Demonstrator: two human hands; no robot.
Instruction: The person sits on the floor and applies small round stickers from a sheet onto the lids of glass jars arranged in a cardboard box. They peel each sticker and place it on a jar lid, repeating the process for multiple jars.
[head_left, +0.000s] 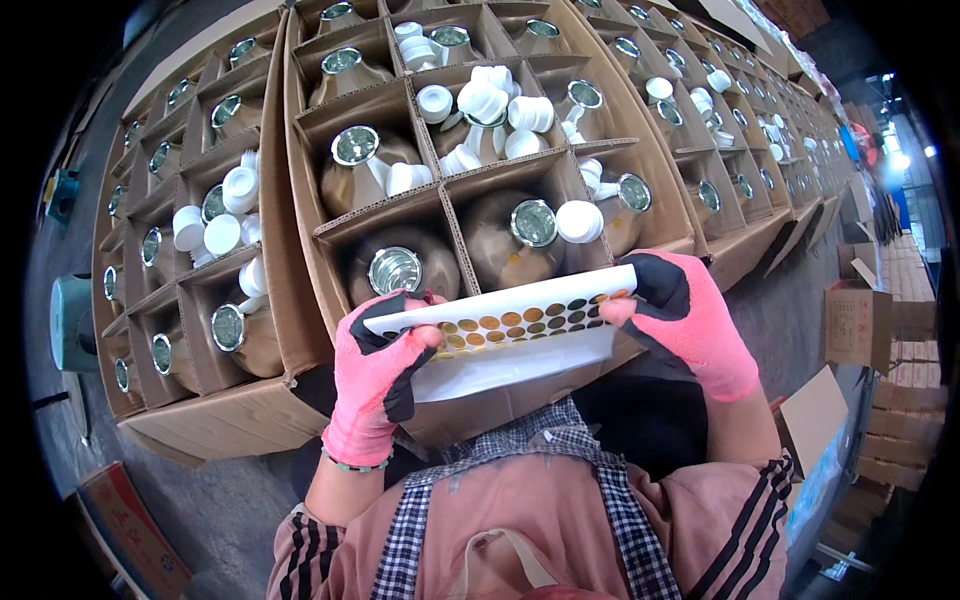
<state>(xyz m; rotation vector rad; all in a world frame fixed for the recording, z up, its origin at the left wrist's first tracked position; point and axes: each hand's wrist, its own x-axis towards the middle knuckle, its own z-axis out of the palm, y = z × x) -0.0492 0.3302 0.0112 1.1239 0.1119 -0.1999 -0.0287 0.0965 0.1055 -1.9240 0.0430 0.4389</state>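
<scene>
Both hands wear pink gloves with dark palms, the thumb tips bare. My left hand [372,365] pinches the left end of a stack of sticker sheets [515,325], and my right hand [695,325] grips its right end. The sheets are white, with rows of round gold and dark green stickers, and are held stretched and bent in front of me. Just beyond them stands a divided cardboard box [380,215] of brownish flask liners with silvery open mouths. The nearest flask liner [400,275] is close to my left fingers. White plastic caps [483,100] lie piled among the liners.
Similar partitioned boxes stand at left [215,420] and right [735,235], holding more liners and caps. A teal stool [72,322] is on the floor at the far left. Cardboard cartons [857,325] are at the right, and a flattened carton [130,530] lies at the lower left.
</scene>
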